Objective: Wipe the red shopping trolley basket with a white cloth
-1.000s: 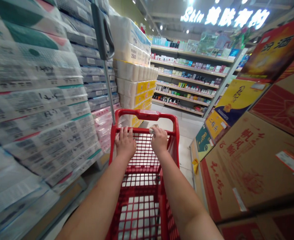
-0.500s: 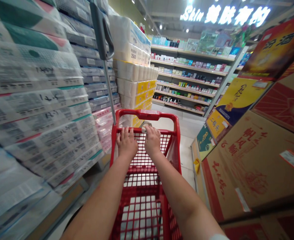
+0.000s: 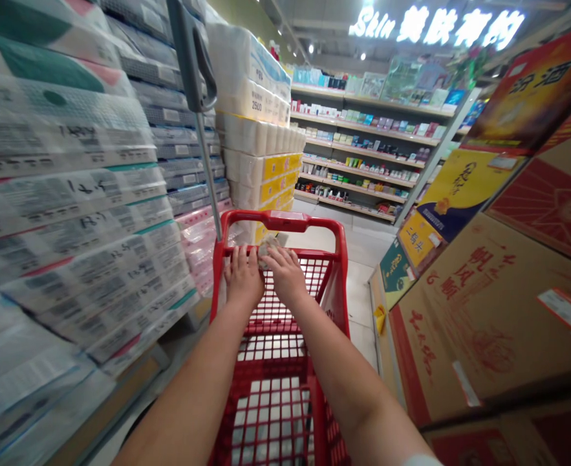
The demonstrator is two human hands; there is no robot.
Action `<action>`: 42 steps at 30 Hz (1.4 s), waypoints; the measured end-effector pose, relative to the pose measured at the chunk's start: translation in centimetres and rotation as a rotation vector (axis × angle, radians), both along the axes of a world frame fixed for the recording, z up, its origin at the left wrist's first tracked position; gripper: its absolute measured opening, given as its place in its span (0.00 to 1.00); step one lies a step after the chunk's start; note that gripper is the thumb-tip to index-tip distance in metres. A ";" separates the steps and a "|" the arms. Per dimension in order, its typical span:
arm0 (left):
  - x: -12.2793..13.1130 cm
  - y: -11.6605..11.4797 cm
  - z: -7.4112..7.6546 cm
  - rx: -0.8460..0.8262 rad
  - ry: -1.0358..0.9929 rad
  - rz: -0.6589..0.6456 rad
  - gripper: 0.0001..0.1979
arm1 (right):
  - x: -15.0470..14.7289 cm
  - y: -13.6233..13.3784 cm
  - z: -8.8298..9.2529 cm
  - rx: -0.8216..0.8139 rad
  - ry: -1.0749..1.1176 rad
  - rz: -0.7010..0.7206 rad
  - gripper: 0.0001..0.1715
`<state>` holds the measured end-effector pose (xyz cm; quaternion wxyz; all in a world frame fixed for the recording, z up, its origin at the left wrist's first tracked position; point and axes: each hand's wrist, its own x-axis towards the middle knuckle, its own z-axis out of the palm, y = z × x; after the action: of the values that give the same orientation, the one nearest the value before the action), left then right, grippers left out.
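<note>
A red plastic shopping basket (image 3: 324, 272) with grid walls stands in front of me, its inside showing the bare grid floor. A long grey pull handle (image 3: 195, 65) rises on a metal pole from its far left corner. At the far inner bar, my left hand (image 3: 244, 278) has its fingers bent over the bar. Close beside it, my right hand (image 3: 288, 277) is closed on a crumpled pale wipe (image 3: 268, 244), pressed at the bar. The wipe is partly hidden by the fingers, and its exact material cannot be made out.
Stacked packs of tissue (image 3: 72, 194) line the left side, with toilet roll packs (image 3: 256, 136) beyond. Cardboard cartons (image 3: 489, 310) and a yellow box (image 3: 464, 181) are piled on the right. Shelves of small goods (image 3: 363, 142) stand ahead across the tiled floor (image 3: 360, 255).
My right hand has slid left along the bar with the wipe, closer to my left hand. More of the wipe shows. The left hand stays on the bar.
</note>
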<state>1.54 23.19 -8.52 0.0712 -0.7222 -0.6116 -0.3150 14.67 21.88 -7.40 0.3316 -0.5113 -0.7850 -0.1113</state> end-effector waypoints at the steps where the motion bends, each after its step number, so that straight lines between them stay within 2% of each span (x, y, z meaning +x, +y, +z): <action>1: -0.1 0.0 0.0 -0.001 0.006 -0.007 0.31 | 0.3 -0.1 0.1 0.010 0.039 -0.051 0.25; 4: -0.2 -0.1 0.1 0.006 0.022 -0.026 0.31 | 1.1 -0.3 0.5 0.027 0.148 -0.198 0.25; 8: -0.3 -0.1 0.1 0.003 0.024 -0.027 0.31 | 1.5 -0.5 0.8 0.004 0.057 -0.106 0.25; 13: -0.3 -0.2 0.0 0.003 0.010 -0.039 0.31 | 1.8 -0.7 0.9 0.012 0.108 -0.286 0.25; 17: -0.3 -0.3 0.0 0.015 0.009 -0.037 0.31 | 2.0 -0.8 1.0 -0.015 0.070 -0.219 0.27; 21: -0.2 -0.4 0.1 0.009 0.014 -0.036 0.31 | 2.3 -0.8 1.1 -0.014 0.160 -0.293 0.26; 26: -0.2 -0.5 0.3 -0.006 0.021 -0.028 0.31 | 2.5 -0.6 1.2 0.006 0.105 -0.197 0.27; 31: -0.3 -0.5 0.3 -0.006 0.027 -0.033 0.31 | 3.2 -0.4 1.4 -0.003 0.218 -0.260 0.25; 36: -0.2 -0.4 0.3 -0.012 0.029 -0.023 0.31 | 4.2 -0.6 1.9 0.006 0.420 -0.447 0.23; 40: -0.3 -0.4 0.2 -0.013 0.025 -0.032 0.31 | 4.2 -0.5 1.7 0.002 0.388 -0.364 0.22; 42: -0.3 -0.4 0.2 -0.011 0.018 -0.035 0.31 | 4.4 -0.4 1.6 0.043 0.453 -0.409 0.23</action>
<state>1.23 22.83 -8.35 0.0673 -0.7359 -0.6001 -0.3064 19.07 21.51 -5.77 0.4799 -0.6635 -0.5690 -0.0757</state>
